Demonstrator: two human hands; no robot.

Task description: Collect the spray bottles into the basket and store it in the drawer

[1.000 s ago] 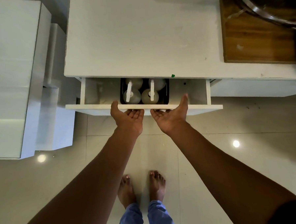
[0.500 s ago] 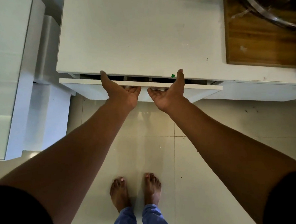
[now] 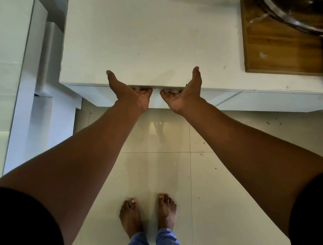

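Both hands are pressing the drawer front (image 3: 156, 101) home: the left hand (image 3: 132, 94) and right hand (image 3: 181, 95) are spread, palms up, thumbs over the countertop (image 3: 148, 38) edge. Basket and bottles are hidden, presumably inside. Next, probably only letting go.

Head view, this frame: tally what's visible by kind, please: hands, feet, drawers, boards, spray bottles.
Hands: 2, left hand and right hand, both on the drawer front
Feet: 2
Drawers: 1, pushed in
Boards: 1, wooden
Spray bottles: 0 visible
Total: 6
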